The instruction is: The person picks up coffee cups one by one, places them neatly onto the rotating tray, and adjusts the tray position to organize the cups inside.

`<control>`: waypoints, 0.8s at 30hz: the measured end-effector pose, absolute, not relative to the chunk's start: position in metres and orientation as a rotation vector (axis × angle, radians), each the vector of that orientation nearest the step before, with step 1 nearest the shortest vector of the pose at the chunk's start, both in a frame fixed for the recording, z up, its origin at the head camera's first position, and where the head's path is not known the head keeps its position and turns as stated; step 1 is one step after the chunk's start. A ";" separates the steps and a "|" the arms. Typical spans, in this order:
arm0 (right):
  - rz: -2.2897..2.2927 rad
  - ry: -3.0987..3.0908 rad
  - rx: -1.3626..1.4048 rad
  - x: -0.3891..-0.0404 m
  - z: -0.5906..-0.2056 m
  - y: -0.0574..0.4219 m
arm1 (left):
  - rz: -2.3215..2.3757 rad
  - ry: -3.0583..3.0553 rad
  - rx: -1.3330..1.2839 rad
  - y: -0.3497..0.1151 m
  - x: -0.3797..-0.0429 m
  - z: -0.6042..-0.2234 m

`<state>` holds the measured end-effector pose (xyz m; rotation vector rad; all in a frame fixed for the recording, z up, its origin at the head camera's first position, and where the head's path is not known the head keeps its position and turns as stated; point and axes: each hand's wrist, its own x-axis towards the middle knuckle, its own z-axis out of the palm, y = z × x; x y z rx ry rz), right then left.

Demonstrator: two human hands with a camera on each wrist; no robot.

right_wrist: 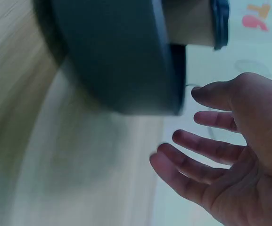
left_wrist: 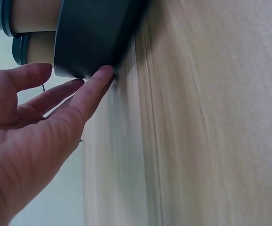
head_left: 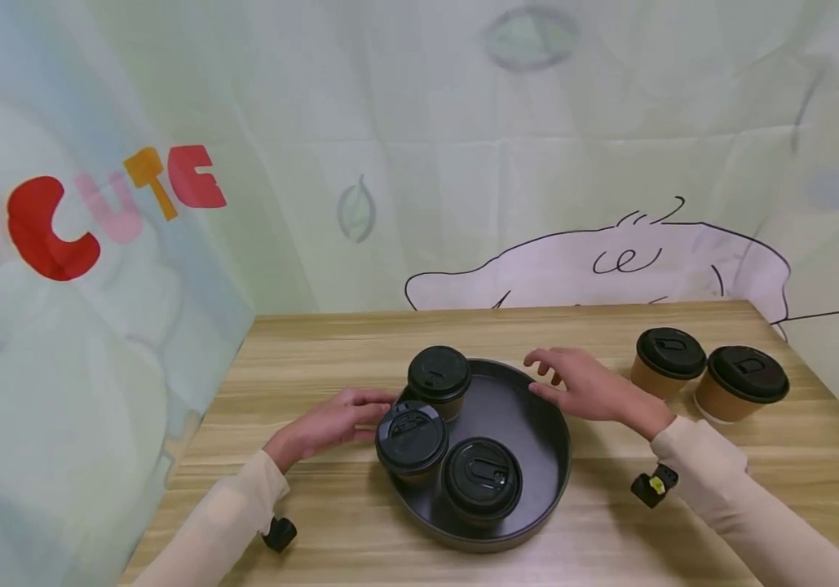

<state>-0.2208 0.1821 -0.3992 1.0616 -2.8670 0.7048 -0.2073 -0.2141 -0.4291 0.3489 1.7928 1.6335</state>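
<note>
Starting at the round tray on the wood-grain surface, find three lidded cups upright inside, probably kept from sliding by the raised wall. Note left hand with relaxed fingers at the near-left side, right hand spread apart from the rim, likely for two-sided support. Farther right, locate two more lidded cups; behind, a printed backdrop.

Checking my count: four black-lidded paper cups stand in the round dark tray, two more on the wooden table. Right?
Not four: the head view shows three black-lidded paper cups in the round dark tray; two more stand on the wooden table.
</note>
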 end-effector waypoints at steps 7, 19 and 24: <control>0.967 -2.980 1.069 -0.226 -0.415 0.192 | 1.655 1.766 0.338 -0.213 -0.203 -0.430; 1.054 -2.975 1.031 -0.229 -0.424 0.185 | 1.638 1.767 0.360 -0.214 -0.204 -0.430; 1.080 -2.980 1.024 -0.227 -0.424 0.184 | 1.631 1.770 0.363 -0.214 -0.205 -0.429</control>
